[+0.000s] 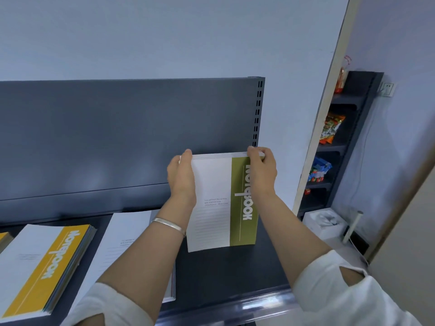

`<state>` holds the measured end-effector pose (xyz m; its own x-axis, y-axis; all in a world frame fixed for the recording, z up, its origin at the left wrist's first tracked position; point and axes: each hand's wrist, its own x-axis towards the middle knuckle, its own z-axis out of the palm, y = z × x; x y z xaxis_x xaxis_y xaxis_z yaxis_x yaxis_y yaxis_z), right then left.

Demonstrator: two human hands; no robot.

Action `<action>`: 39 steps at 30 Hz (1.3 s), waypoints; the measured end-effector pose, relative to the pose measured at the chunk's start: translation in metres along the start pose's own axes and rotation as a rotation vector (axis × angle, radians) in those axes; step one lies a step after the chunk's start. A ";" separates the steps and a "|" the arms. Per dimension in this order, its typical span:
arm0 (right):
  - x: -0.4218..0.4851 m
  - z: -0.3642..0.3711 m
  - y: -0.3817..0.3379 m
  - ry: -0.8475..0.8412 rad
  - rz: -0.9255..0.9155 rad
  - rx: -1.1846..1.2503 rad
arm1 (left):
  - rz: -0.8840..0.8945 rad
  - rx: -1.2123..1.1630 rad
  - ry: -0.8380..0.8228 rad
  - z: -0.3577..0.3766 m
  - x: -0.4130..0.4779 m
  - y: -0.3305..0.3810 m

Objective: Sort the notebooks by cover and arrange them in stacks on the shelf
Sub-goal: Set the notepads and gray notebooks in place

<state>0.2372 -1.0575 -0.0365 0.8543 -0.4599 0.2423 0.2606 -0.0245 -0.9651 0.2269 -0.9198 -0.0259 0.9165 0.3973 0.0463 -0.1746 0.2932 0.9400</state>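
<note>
A bundle of green notebooks point(221, 203) stands on end just right of centre, white half to the left, olive band with the sideways word NOTEBOOK to the right. Its lower edge seems to meet the dark shelf point(223, 274); whether it bears weight there I cannot tell. Its top edge shows many stacked page edges in front of the back panel point(117, 137).

The left grip point(182, 177) holds the bundle's 11 o'clock corner, fingers curled over the top edge and palm along the left side. The right grip point(262, 170) pinches the 1 o'clock corner, fingers folded over the top. A bracelet point(168, 225) sits on the left wrist.

The bundle's right edge runs close beneath the slotted upright point(257, 114), near the shelf's right end. Bare board shows from the bundle's lower edge toward 6 o'clock, as far as the shiny front lip point(259, 302).

At 8 o'clock in the view a yellow stack point(47, 267) lies flat, its layered edges facing right. Between it and the bundle, at 7 o'clock, a white-covered stack point(127, 238) lies flat, partly hidden under the left forearm, well apart from the bundle.

At 3 o'clock, beyond a wall edge, a side rack point(357, 137) holds snack packets point(330, 129); a white box point(324, 222) sits at its foot.
</note>
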 end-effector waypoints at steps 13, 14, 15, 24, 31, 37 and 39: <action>-0.005 -0.005 0.022 -0.080 0.039 0.051 | -0.051 0.069 -0.178 -0.018 0.004 -0.018; -0.009 -0.008 0.030 -0.109 0.059 0.044 | -0.025 0.089 -0.214 -0.024 0.002 -0.028; -0.015 -0.012 0.040 -0.128 0.078 0.034 | -0.001 0.106 -0.240 -0.029 -0.001 -0.038; -0.058 -0.038 0.097 -0.235 0.237 -0.023 | -0.003 0.150 -0.220 -0.059 -0.031 -0.108; -0.052 -0.038 0.098 -0.221 0.209 -0.133 | -0.054 0.317 -0.185 -0.059 -0.021 -0.114; -0.040 -0.054 0.109 -0.209 0.286 -0.596 | -0.314 0.763 -0.182 -0.055 -0.013 -0.121; -0.042 -0.063 0.120 -0.252 0.392 -0.702 | -0.465 0.860 -0.259 -0.058 -0.020 -0.127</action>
<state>0.2045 -1.0970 -0.1688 0.9212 -0.3400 -0.1889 -0.3448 -0.4889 -0.8013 0.2096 -0.9148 -0.1658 0.8954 0.1722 -0.4105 0.4445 -0.3960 0.8035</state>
